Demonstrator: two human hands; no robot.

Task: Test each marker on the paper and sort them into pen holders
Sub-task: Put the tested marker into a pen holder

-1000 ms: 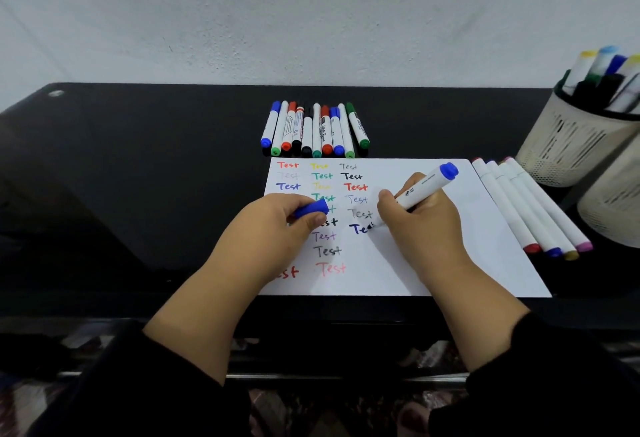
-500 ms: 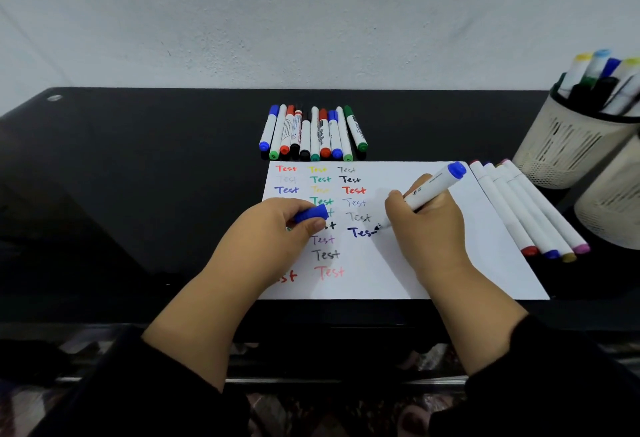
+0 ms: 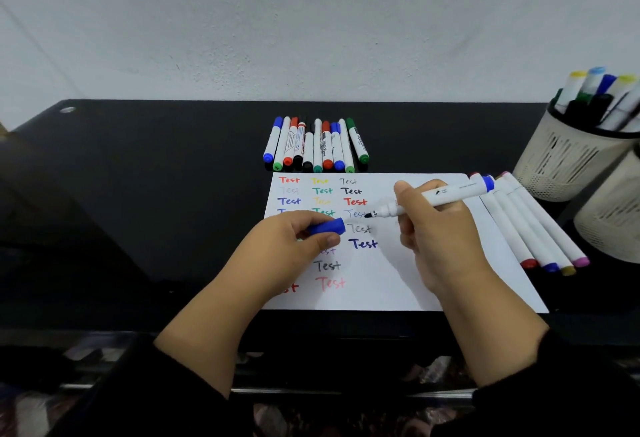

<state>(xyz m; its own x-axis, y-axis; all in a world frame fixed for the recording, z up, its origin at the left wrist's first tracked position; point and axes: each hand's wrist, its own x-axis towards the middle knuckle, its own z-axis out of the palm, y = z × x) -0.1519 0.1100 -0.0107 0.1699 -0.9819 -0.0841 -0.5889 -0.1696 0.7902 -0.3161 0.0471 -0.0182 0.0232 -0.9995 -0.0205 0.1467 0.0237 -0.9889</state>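
My right hand (image 3: 440, 229) grips a white marker (image 3: 446, 194) with a blue end, lifted off the white paper (image 3: 433, 284), its dark tip pointing left. In the fingers of my left hand (image 3: 287, 249) is the marker's blue cap (image 3: 329, 227), held over the paper's left half. The sheet carries several coloured "Test" words, the newest a dark blue one (image 3: 363, 244). A row of whiteboard markers (image 3: 315, 146) lies behind the paper. Several white markers (image 3: 533, 229) lie along its right edge.
Two cream mesh pen holders stand at the right: the far holder (image 3: 568, 159) is filled with several markers, the near holder (image 3: 613, 215) is cut off by the frame. The desk (image 3: 138, 194) is black and glossy, against a white wall.
My right hand finished the dark blue "Test" and lifted the marker off the paper, swinging it nearly level with its tip pointing left. My left hand still holds the cap.
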